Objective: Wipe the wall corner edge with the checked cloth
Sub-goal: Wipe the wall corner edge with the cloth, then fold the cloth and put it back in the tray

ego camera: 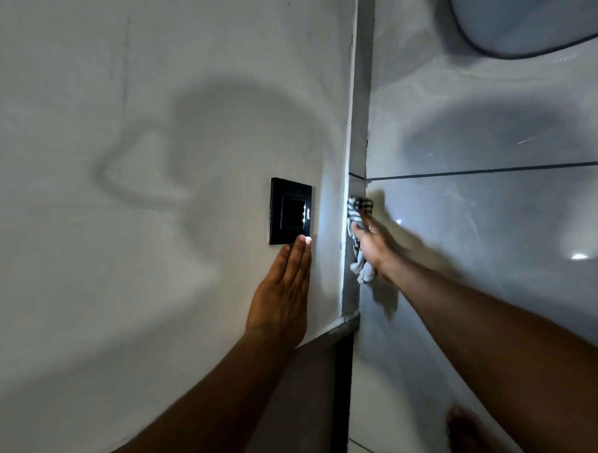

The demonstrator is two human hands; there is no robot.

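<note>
The wall corner edge (358, 128) is a grey vertical strip between a white painted wall on the left and glossy grey tiles on the right. My right hand (374, 245) presses a crumpled black-and-white checked cloth (358, 210) against the strip, just below a tile joint. Part of the cloth hangs out under my palm. My left hand (283, 292) lies flat on the white wall, fingers together, fingertips touching the lower edge of a black switch plate (290, 214).
A white rounded fixture with a dark rim (528, 14) sits at the top right. A dark skirting band (317, 362) runs along the wall's bottom. A bare foot (465, 428) stands on the pale floor tiles at the lower right.
</note>
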